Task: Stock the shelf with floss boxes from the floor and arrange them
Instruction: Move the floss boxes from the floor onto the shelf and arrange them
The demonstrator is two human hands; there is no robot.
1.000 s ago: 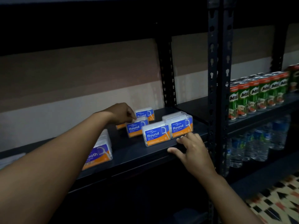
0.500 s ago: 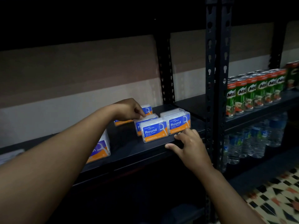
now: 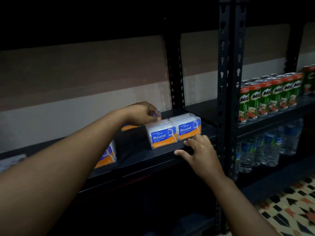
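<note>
The left hand [image 3: 143, 113] curls its fingertips onto a rear floss box [image 3: 157, 114], mostly hidden; whether it grips or only touches cannot be told. The right hand [image 3: 199, 152] lies open on the shelf [image 3: 136, 157] edge, fingertips touching the right front box [image 3: 189, 128]. At its 9 o'clock stands the left front box [image 3: 162, 136]. Both are clear plastic, rectangular, long axes sideways, blue-orange labels facing the person. Another box [image 3: 107, 156] sits at 8 o'clock. Green cans [image 3: 269, 97] line up at 2 o'clock.

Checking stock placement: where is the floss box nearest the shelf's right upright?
In the head view, right of centre: the floss box stands at the shelf front, beside another box, just above the right hand.
</note>
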